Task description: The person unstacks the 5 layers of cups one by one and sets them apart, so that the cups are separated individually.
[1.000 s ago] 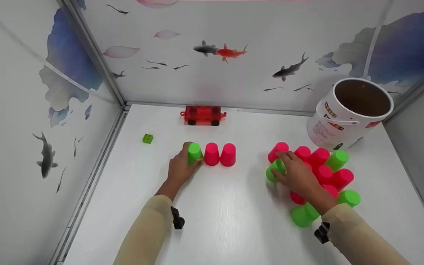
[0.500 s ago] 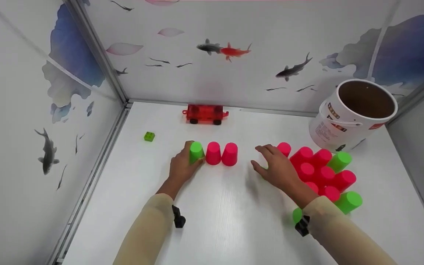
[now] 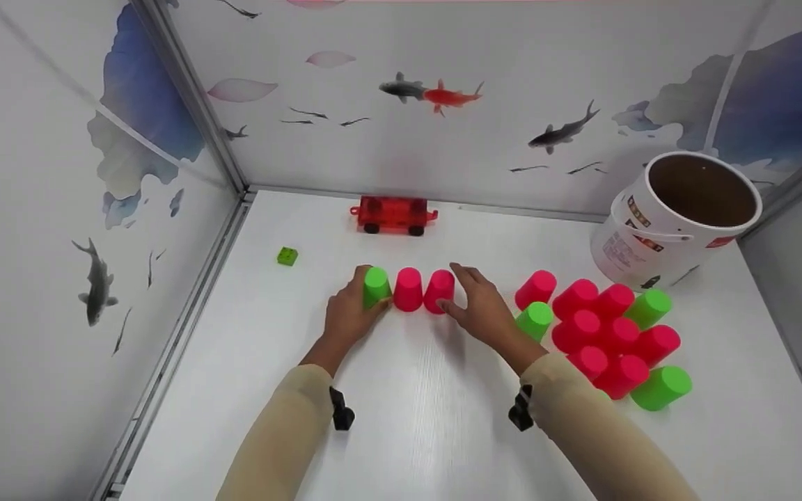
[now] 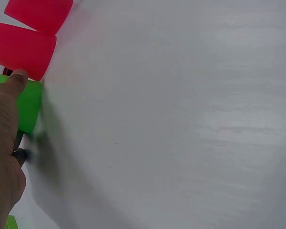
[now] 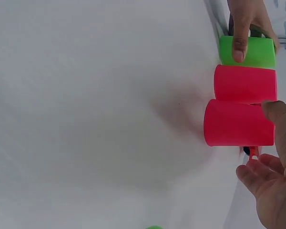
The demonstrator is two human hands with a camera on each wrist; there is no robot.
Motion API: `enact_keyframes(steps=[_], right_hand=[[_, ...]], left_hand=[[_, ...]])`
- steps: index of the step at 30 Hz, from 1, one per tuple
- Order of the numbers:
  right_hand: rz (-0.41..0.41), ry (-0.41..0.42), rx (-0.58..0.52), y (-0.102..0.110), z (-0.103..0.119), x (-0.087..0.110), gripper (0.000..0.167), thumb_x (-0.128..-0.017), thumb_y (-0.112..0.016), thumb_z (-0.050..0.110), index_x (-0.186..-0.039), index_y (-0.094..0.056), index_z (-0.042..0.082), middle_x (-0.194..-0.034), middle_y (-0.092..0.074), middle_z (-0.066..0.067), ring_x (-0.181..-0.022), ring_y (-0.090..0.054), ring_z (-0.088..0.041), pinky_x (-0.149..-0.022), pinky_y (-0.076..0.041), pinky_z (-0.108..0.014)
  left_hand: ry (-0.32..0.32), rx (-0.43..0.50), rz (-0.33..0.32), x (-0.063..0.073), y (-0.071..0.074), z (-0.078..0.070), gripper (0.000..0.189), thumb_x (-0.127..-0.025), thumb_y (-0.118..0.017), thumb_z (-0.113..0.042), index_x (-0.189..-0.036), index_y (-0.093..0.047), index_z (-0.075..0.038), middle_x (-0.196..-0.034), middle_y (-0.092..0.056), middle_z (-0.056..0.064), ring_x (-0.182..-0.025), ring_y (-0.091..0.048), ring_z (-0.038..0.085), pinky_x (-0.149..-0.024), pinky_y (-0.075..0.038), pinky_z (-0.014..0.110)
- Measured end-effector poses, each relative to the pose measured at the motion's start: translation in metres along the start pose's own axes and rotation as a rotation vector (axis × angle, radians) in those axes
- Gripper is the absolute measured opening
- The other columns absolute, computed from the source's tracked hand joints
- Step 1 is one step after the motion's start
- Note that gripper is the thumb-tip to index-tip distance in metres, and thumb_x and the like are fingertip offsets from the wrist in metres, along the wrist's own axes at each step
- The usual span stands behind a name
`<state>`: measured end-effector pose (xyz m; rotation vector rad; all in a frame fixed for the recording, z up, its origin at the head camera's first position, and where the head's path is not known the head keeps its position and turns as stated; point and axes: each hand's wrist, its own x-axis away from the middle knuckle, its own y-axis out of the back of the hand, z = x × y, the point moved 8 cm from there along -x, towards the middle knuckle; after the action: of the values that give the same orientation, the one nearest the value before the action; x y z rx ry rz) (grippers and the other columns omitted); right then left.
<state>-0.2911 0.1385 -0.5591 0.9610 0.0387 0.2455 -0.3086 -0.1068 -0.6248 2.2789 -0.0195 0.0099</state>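
Observation:
In the head view, a green cup point(image 3: 376, 284) and two pink cups stand upside down in a short row. My left hand point(image 3: 347, 319) grips the green cup at the row's left end, its thumb across the front. The middle pink cup point(image 3: 409, 291) stands close beside it. At the right end, my right hand point(image 3: 484, 309) spreads around the other pink cup point(image 3: 438, 284), thumb in front. The right wrist view shows that thumb point(image 5: 274, 109) over the cup point(image 5: 238, 123), while the other fingers point(image 5: 257, 176) stay apart from its side.
Several more pink cups point(image 3: 577, 330) and a few green cups point(image 3: 535, 320) crowd the table's right side. Behind them stands a white bucket point(image 3: 624, 243). A red toy wagon point(image 3: 394, 214) lies by the back wall, a small green block point(image 3: 287, 256) to the left.
My right hand has left the green cup in the right-hand cluster and moved left to the row's right pink cup. My left hand keeps its grip on the green cup.

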Motion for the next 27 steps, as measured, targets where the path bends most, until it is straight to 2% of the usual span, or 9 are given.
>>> enact_keyframes(steps=[6, 14, 20, 27], right_hand=[[0.005, -0.029, -0.067, -0.009, 0.003, -0.011, 0.083, -0.1, -0.084, 0.024, -0.17, -0.041, 0.011, -0.167, -0.051, -0.02, -0.156, -0.05, -0.043, -0.119, -0.054, -0.054], [0.005, -0.043, -0.058, -0.01, -0.003, -0.011, 0.076, -0.101, -0.082, 0.021, -0.167, -0.045, 0.012, -0.161, -0.056, -0.019, -0.151, -0.055, -0.042, -0.114, -0.058, -0.054], [-0.004, 0.026, -0.021, 0.004, -0.004, 0.005, 0.079, -0.099, -0.085, 0.02, -0.166, -0.046, 0.012, -0.156, -0.06, -0.018, -0.145, -0.06, -0.041, -0.109, -0.062, -0.053], [0.01, 0.101, 0.073, 0.023, -0.007, 0.043, 0.086, -0.091, -0.092, 0.024, -0.165, -0.049, 0.014, -0.155, -0.061, -0.016, -0.14, -0.065, -0.039, -0.1, -0.066, -0.052]], left_hand=[[0.002, 0.001, 0.013, -0.003, -0.003, -0.004, 0.072, -0.099, -0.082, -0.045, -0.156, -0.042, -0.027, -0.14, -0.072, 0.008, -0.128, -0.068, 0.032, -0.111, -0.055, 0.06], [-0.009, -0.006, 0.012, -0.005, -0.006, -0.005, 0.072, -0.099, -0.082, -0.046, -0.156, -0.043, -0.027, -0.14, -0.073, 0.007, -0.127, -0.069, 0.031, -0.11, -0.054, 0.059], [-0.021, -0.005, 0.001, -0.004, -0.003, -0.006, 0.073, -0.098, -0.084, -0.047, -0.154, -0.044, -0.026, -0.138, -0.074, 0.008, -0.127, -0.071, 0.032, -0.109, -0.057, 0.06], [0.018, 0.002, 0.005, 0.0, -0.001, 0.003, 0.073, -0.098, -0.084, -0.046, -0.156, -0.042, -0.028, -0.143, -0.072, 0.008, -0.133, -0.068, 0.035, -0.113, -0.055, 0.063]])
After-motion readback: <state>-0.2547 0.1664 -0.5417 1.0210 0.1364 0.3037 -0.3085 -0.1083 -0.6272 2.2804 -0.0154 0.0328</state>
